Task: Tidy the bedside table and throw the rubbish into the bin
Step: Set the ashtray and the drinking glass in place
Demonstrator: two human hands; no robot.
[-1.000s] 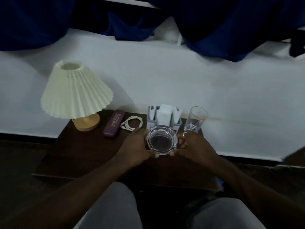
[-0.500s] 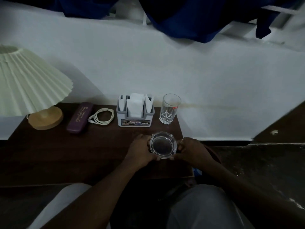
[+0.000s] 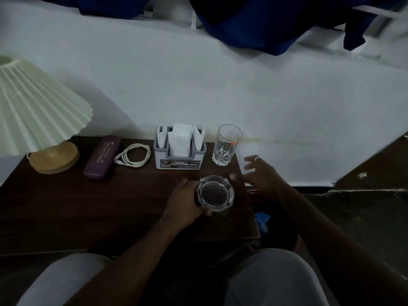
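ashtray [image 3: 216,193] | clear glass, upright | near right edge of bedside table [image 3: 88,206]

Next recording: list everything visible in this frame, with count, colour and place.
lamp: 1, cream shade, wooden base, table's far left
case: 1, purple, right of lamp
cable: 1, white, coiled, right of case
napkin holder: 1, grey, white napkins inside, back centre
glass: 1, clear, right of napkin holder
ashtray: 1, clear glass, table's front right
table: 1, dark brown, against white wall
bin: 1, reddish rim, floor right of table
curtains: count unclear, blue, top
left hand: 1, grips ashtray's left side
right hand: 1, open, blurred, above table's right edge
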